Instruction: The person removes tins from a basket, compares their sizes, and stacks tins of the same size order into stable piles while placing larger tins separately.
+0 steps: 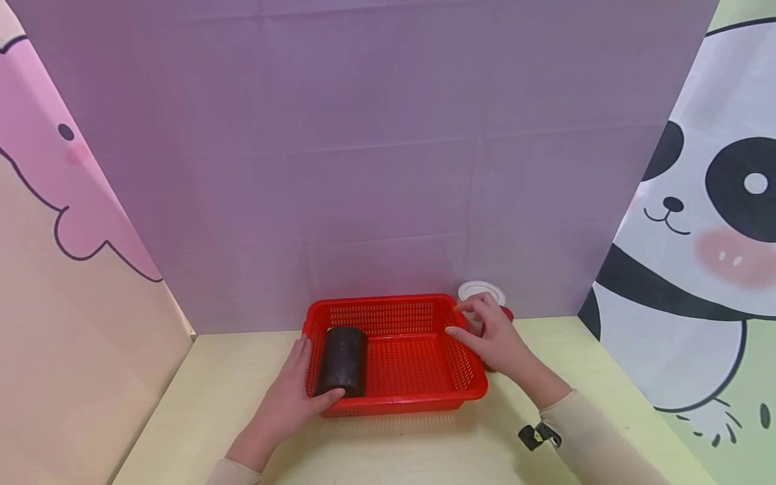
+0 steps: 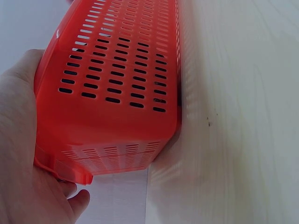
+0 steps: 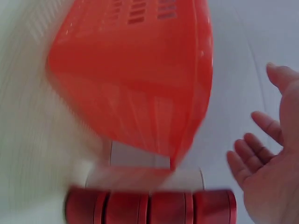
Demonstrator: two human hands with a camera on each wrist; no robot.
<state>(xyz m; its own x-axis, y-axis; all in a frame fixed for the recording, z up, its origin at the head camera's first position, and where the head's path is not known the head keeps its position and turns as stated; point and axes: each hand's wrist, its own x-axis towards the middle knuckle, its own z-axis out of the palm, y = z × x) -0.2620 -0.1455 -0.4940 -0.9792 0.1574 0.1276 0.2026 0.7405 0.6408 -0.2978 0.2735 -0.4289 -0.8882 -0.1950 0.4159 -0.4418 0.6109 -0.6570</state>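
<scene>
A red plastic basket (image 1: 418, 367) with slotted walls sits on the table, a black cylinder (image 1: 343, 364) lying along its left end. My left hand (image 1: 289, 402) grips the basket's front left corner, thumb over the front rim and fingers along the left side. In the left wrist view, fingertips curl below the rim. Over the basket's right rim hovers my right hand (image 1: 492, 337), fingers loosely bent around nothing. The right wrist view shows this hand (image 3: 273, 158) apart from the basket wall. Behind it, partly hidden, stands a round white lid or plate (image 1: 481, 289).
Several red cylinders (image 3: 170, 207) stand in a row right of the basket, beside a pale rounded object (image 3: 140, 179), blurred. A purple cloth wall (image 1: 388, 168) closes the back of the table (image 1: 242, 377). Printed panels flank both sides.
</scene>
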